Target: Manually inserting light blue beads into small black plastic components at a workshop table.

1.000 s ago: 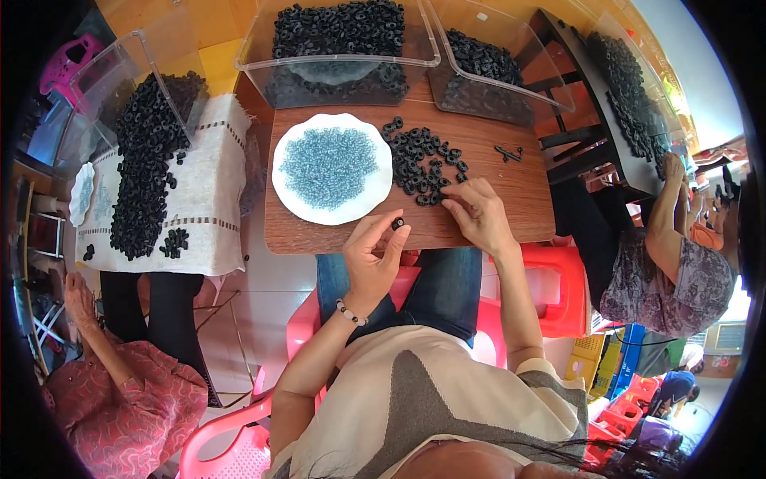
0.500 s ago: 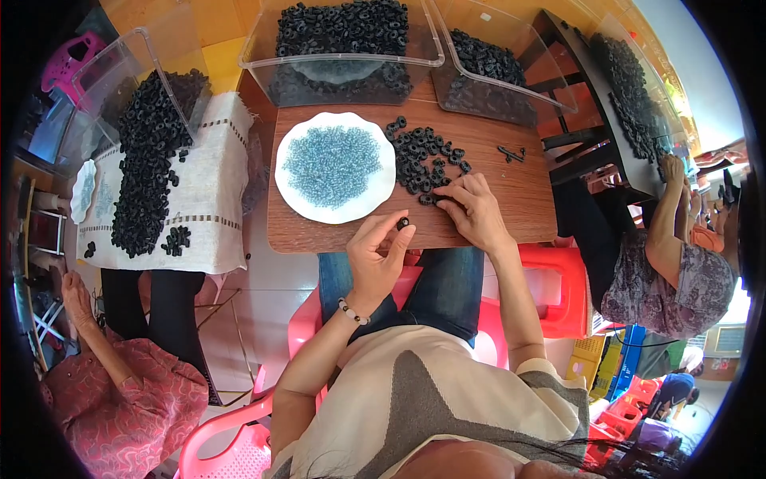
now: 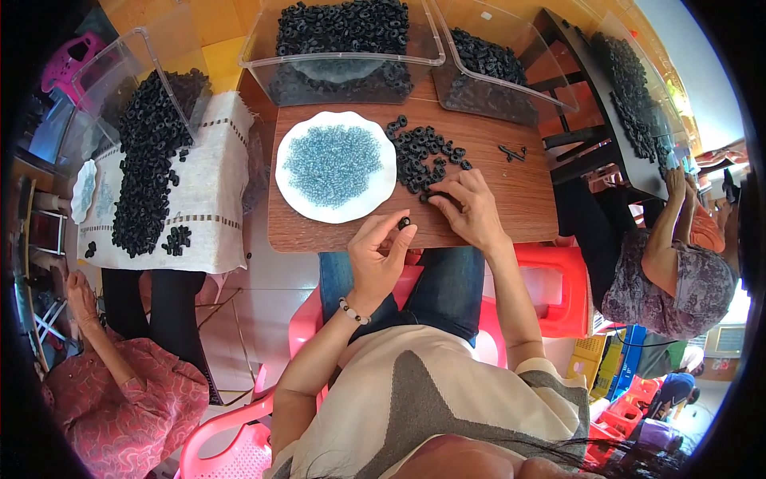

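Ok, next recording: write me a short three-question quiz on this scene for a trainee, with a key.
1. Which hand has a small black piece in its grip?
2. Multiple choice: what is spread on the white plate?
A) red caps
B) small blue beads
C) white buttons
3. True or false: the right hand is at the near side of the loose black pieces on the table.

Key:
1. The left hand, with thumb and finger.
2. B
3. True
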Demonstrator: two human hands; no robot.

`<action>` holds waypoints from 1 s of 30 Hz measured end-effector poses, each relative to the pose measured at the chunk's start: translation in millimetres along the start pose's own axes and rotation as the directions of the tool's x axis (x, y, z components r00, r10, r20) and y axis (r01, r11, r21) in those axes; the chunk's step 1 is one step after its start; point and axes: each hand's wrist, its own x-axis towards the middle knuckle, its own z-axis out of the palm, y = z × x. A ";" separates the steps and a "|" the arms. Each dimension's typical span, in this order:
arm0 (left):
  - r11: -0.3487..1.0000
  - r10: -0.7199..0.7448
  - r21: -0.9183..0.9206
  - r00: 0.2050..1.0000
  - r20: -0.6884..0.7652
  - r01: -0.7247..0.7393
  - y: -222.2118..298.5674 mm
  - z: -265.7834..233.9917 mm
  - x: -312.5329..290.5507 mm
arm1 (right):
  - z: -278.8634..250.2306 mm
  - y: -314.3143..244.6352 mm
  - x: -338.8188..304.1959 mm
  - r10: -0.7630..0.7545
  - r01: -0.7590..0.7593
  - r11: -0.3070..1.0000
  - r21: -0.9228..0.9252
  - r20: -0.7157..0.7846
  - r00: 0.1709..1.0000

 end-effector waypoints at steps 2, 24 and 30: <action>1.000 0.005 0.006 1.000 -0.002 -0.005 -0.5 -0.3 -0.1 | -2.2 3.8 0.6 0.013 -0.013 1.000 0.000 -0.021 1.000; 0.999 0.041 0.010 0.999 -0.018 -0.041 -5.2 3.4 0.6 | -10.1 16.4 6.4 0.114 -0.114 0.993 -0.006 -0.032 0.993; 0.998 0.065 -0.003 0.997 -0.049 -0.065 -4.6 5.0 1.3 | -8.7 13.0 15.4 0.166 -0.157 0.981 -0.112 0.067 0.984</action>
